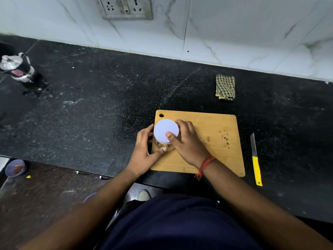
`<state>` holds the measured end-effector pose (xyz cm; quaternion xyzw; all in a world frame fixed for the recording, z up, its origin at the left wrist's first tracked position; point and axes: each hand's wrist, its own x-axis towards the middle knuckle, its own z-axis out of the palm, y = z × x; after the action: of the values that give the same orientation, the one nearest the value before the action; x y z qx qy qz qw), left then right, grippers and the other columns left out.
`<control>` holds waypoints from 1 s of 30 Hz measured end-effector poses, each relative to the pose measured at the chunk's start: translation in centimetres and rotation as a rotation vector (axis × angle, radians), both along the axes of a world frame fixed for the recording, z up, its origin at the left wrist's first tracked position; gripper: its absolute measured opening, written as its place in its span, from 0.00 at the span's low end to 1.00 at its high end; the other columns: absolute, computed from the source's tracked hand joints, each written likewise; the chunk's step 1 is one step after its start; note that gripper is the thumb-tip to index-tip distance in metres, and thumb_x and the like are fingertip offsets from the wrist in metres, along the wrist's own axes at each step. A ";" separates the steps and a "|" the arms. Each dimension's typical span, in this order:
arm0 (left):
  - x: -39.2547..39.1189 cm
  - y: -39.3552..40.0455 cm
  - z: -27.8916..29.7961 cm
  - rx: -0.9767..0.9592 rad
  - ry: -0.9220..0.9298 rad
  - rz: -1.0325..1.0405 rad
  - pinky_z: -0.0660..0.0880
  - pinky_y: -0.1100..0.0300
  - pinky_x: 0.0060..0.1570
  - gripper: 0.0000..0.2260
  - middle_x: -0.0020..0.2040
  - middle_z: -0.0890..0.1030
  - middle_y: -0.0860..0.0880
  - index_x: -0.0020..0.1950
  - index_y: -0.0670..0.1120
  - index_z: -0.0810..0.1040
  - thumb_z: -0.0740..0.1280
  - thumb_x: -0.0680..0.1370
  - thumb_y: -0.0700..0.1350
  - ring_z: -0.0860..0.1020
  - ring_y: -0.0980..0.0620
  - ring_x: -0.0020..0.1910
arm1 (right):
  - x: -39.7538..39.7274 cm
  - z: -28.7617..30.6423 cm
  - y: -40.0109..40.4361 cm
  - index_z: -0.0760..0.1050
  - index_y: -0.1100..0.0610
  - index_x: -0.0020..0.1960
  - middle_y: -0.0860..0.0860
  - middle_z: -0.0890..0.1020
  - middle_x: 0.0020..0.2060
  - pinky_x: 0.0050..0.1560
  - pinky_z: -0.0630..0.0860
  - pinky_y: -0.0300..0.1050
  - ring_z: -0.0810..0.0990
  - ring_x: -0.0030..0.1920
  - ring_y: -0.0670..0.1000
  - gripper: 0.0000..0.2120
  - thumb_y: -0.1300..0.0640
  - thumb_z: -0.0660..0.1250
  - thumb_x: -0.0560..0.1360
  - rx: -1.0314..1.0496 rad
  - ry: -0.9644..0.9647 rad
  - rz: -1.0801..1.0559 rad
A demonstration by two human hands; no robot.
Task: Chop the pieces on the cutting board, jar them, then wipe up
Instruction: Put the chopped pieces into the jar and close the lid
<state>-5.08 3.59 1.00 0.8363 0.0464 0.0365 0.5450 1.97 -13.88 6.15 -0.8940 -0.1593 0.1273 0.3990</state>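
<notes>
A clear jar with a pale lilac lid (164,129) stands on the left part of the wooden cutting board (212,156), with chopped pieces visible through its wall. My left hand (146,150) wraps the jar's side, thumb along its front. My right hand (185,141) grips the lid from the right, thumb on top. A few small crumbs (226,138) lie on the board's right side. A yellow-handled knife (255,161) lies on the counter just right of the board. A folded checked cloth (225,87) sits beyond the board near the wall.
The black stone counter (99,105) runs left to right under a white tiled wall. A steel pressure cooker (17,68) stands at the far left. A small bowl (15,167) sits on the floor below the counter edge.
</notes>
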 end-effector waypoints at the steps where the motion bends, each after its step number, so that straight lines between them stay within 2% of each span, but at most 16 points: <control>1: -0.2 0.1 0.1 0.002 -0.022 0.016 0.72 0.59 0.68 0.39 0.69 0.67 0.51 0.78 0.47 0.63 0.73 0.73 0.60 0.71 0.55 0.69 | 0.0 -0.1 -0.1 0.65 0.56 0.74 0.52 0.69 0.66 0.68 0.68 0.48 0.69 0.67 0.50 0.30 0.40 0.62 0.79 0.024 0.056 -0.011; 4: 0.0 -0.1 0.8 -0.002 -0.067 0.024 0.75 0.59 0.64 0.32 0.66 0.70 0.52 0.76 0.48 0.68 0.72 0.75 0.58 0.73 0.51 0.67 | 0.2 0.1 -0.4 0.65 0.55 0.73 0.51 0.70 0.66 0.67 0.68 0.44 0.70 0.66 0.49 0.26 0.44 0.64 0.80 0.067 0.146 -0.020; 8: 1.5 -0.6 1.8 -0.019 -0.071 0.034 0.74 0.63 0.63 0.32 0.66 0.71 0.52 0.76 0.48 0.69 0.72 0.75 0.56 0.73 0.52 0.66 | 1.6 0.7 -0.1 0.68 0.54 0.72 0.51 0.71 0.65 0.67 0.68 0.45 0.71 0.65 0.49 0.23 0.47 0.66 0.79 0.130 0.136 -0.078; 11: 4.2 -0.8 2.4 -0.012 -0.057 0.050 0.73 0.66 0.62 0.31 0.65 0.71 0.49 0.76 0.45 0.68 0.74 0.76 0.50 0.73 0.54 0.65 | 4.0 1.5 0.2 0.69 0.54 0.73 0.52 0.71 0.65 0.66 0.70 0.44 0.72 0.65 0.49 0.23 0.47 0.64 0.80 0.153 0.141 -0.114; 15: 9.8 -0.8 3.0 0.028 -0.011 0.038 0.74 0.59 0.66 0.31 0.65 0.71 0.49 0.77 0.47 0.68 0.74 0.77 0.50 0.75 0.54 0.65 | 8.9 2.4 0.7 0.68 0.53 0.73 0.52 0.70 0.65 0.61 0.67 0.41 0.72 0.61 0.48 0.23 0.46 0.63 0.81 0.135 0.167 -0.159; 17: 13.0 -0.6 3.2 0.070 0.009 0.024 0.74 0.54 0.66 0.31 0.65 0.73 0.49 0.77 0.49 0.69 0.74 0.76 0.51 0.75 0.52 0.65 | 11.9 2.1 1.0 0.69 0.53 0.72 0.53 0.71 0.66 0.64 0.69 0.45 0.74 0.62 0.51 0.22 0.46 0.63 0.81 0.135 0.194 -0.190; 19: 16.1 -0.6 3.7 0.084 0.027 0.006 0.75 0.51 0.66 0.30 0.66 0.76 0.49 0.76 0.50 0.70 0.74 0.75 0.51 0.76 0.53 0.65 | 14.9 1.7 1.4 0.70 0.54 0.71 0.54 0.73 0.66 0.65 0.74 0.54 0.75 0.62 0.54 0.22 0.46 0.63 0.80 0.132 0.225 -0.207; 21: 18.7 -0.8 4.4 0.070 0.047 -0.004 0.76 0.51 0.65 0.27 0.66 0.79 0.50 0.75 0.48 0.71 0.73 0.76 0.45 0.77 0.54 0.64 | 17.5 1.5 1.7 0.70 0.55 0.71 0.55 0.75 0.66 0.62 0.76 0.58 0.77 0.62 0.56 0.23 0.47 0.62 0.79 0.113 0.241 -0.226; 23: 20.9 -1.1 4.8 0.075 0.066 0.006 0.75 0.56 0.63 0.26 0.66 0.79 0.50 0.75 0.46 0.71 0.73 0.78 0.40 0.78 0.54 0.62 | 19.9 1.4 2.0 0.69 0.57 0.71 0.56 0.76 0.66 0.61 0.77 0.57 0.77 0.61 0.57 0.23 0.49 0.62 0.80 0.097 0.242 -0.257; 25: 22.7 -1.3 4.8 0.087 0.104 0.014 0.72 0.62 0.59 0.26 0.67 0.79 0.49 0.75 0.46 0.70 0.72 0.78 0.40 0.77 0.55 0.61 | 21.7 1.4 2.3 0.69 0.58 0.71 0.57 0.76 0.65 0.59 0.78 0.56 0.78 0.60 0.58 0.23 0.49 0.62 0.80 0.083 0.253 -0.283; 27: 24.0 -1.5 4.6 0.084 0.138 0.012 0.72 0.61 0.60 0.27 0.69 0.78 0.49 0.76 0.47 0.69 0.71 0.79 0.41 0.77 0.54 0.63 | 22.8 1.2 2.4 0.69 0.58 0.71 0.57 0.76 0.65 0.59 0.78 0.55 0.78 0.60 0.58 0.24 0.48 0.61 0.79 0.066 0.263 -0.296; 30: 25.0 -1.4 4.3 0.058 0.166 0.011 0.73 0.56 0.65 0.28 0.70 0.77 0.50 0.78 0.48 0.67 0.71 0.79 0.41 0.76 0.52 0.67 | 23.7 0.6 2.4 0.68 0.59 0.72 0.57 0.75 0.67 0.56 0.73 0.46 0.76 0.63 0.58 0.24 0.48 0.61 0.80 0.057 0.250 -0.292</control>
<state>19.89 2.16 5.26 0.8517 0.0952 -0.0287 0.5144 25.69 -11.52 6.78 -0.8732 0.0195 0.1738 0.4549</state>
